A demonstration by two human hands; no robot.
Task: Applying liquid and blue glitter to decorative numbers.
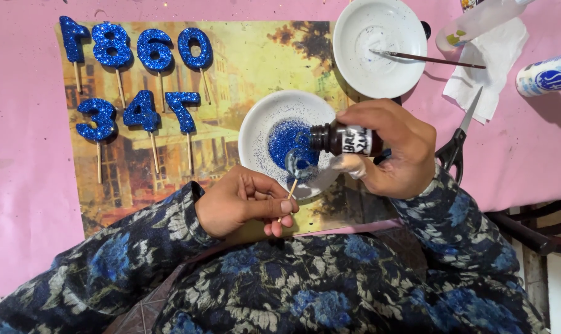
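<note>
Now right hand point(395, 148) wraps small dark bottle point(345, 140), tipped sideways over near white plate point(255, 133) of blue glitter point(289, 139). Left hand point(243, 201) pinches thin wooden stick point(289, 193). Bottle probably glass: light, rigid, slippery; hold at body.

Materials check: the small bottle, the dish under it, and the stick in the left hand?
Small bottle: dark brown glass by its gloss, though it could be plastic. Dish: white glazed ceramic, smooth and shiny, dusted with blue glitter. Stick in the left hand: pale bare wood, matte.
</note>
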